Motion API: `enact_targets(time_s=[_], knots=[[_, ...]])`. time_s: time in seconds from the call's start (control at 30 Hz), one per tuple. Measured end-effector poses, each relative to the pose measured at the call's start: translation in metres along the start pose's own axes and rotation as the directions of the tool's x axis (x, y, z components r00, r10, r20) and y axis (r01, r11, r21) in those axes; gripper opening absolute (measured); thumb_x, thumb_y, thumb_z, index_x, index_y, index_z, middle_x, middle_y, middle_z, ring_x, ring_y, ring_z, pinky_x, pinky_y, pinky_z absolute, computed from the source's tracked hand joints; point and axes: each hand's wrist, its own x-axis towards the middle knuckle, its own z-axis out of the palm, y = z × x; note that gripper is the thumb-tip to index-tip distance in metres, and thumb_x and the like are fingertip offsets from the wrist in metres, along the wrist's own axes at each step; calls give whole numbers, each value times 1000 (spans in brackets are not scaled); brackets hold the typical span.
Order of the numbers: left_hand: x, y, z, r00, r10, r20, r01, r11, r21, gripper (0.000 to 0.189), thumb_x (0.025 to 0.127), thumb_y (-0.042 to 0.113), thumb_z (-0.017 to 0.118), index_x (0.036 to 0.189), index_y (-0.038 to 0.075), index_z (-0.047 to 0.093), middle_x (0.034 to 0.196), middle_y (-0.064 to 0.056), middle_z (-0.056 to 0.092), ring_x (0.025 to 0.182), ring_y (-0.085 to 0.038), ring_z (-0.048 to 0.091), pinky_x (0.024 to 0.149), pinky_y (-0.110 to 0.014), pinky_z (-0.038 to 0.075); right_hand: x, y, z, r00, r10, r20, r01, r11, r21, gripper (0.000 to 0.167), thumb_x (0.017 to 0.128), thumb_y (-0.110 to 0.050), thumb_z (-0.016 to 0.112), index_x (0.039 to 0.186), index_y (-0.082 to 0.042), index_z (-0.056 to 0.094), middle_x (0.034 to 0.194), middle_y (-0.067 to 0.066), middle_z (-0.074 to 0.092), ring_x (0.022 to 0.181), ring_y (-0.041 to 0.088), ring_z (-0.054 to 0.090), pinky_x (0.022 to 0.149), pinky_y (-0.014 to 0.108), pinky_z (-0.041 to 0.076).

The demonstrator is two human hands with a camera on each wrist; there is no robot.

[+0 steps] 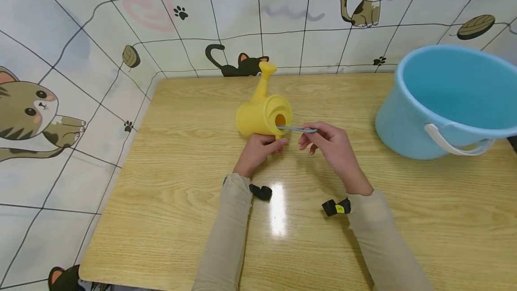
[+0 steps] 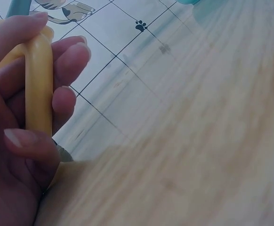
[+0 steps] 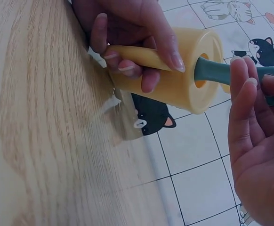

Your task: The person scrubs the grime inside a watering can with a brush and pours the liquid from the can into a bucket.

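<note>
A yellow toy watering can (image 1: 255,119) is tilted over the table, its spout pointing toward the back wall and its round opening facing right. My left hand (image 1: 258,152) grips the can's yellow handle (image 2: 39,94), fingers curled round it in the left wrist view. With thumb and fingers my right hand (image 1: 329,143) pinches the end of a slim blue-green tool handle (image 3: 214,71). The tool's other end goes into the can's opening and is hidden inside, so its kind cannot be told.
A large light-blue bucket (image 1: 404,122) with a white-gripped handle (image 1: 452,143) stands on the right of the wooden table (image 1: 169,219). Behind and to the left rise tiled walls (image 1: 282,17) printed with cartoon cats. Black wrist cameras (image 1: 262,193) sit at both sleeves.
</note>
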Motion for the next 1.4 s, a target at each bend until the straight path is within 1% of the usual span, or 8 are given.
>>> enact_targets(time_s=[0.17,0.5,0.67,0.83,0.9,1.03,1.13,1.4], knots=[[-6,13,-1,1000,14,11,-14,1000,2,42,82,40,62,79,-1,68,76,-16,63,69,-30,48,49,-26,33,1,10,-2,1000,-27,-10,27,999,41,19,93,-13,49,104,0,58,83,17,61,75,28,58,56,31,47],[-7,15,-1,1000,20,6,-20,1000,-24,40,83,37,63,80,-3,67,75,-18,62,67,-32,46,49,-25,32,1,14,0,988,-154,21,152,985,82,21,94,-13,44,106,2,54,87,20,58,82,27,55,57,30,46],[-8,16,-1,999,37,4,-37,999,-36,40,83,35,63,79,-5,66,74,-20,61,67,-34,46,51,-26,34,0,7,3,995,-94,15,94,996,1,17,93,-15,49,101,-2,58,85,18,59,74,23,54,60,33,46],[-7,15,-2,999,44,5,-43,999,-25,41,83,35,62,78,-5,66,74,-19,61,63,-29,46,50,-26,33,-4,-9,10,1000,-24,-15,21,986,-168,13,91,-13,52,96,-5,60,86,10,56,65,21,52,54,29,43],[-7,15,-2,999,40,1,-40,999,-16,41,83,36,62,77,-5,66,73,-18,62,60,-26,44,47,-26,31,-3,-9,12,999,-49,-22,41,966,-256,12,90,-9,52,94,-5,62,87,7,55,66,19,51,55,26,41],[-7,18,-2,999,33,1,-33,999,-5,41,83,36,62,77,-4,67,74,-19,62,55,-19,41,45,-26,30,3,7,11,993,-118,-4,108,924,-367,15,88,-6,52,91,-13,65,90,1,56,75,12,50,62,28,43],[-7,19,-2,999,39,0,-39,999,-3,40,84,35,62,77,-3,67,74,-19,61,53,-15,39,44,-26,29,6,19,9,991,-130,27,130,910,-393,14,89,-11,54,91,-19,66,90,-6,53,76,8,48,64,30,44],[-7,14,-3,997,78,24,-78,997,-21,44,85,36,59,76,-6,65,75,-21,61,54,-25,41,46,-26,32,4,21,15,982,-123,145,170,912,-372,16,88,-25,58,102,-22,65,92,-11,53,78,8,50,65,29,46]])
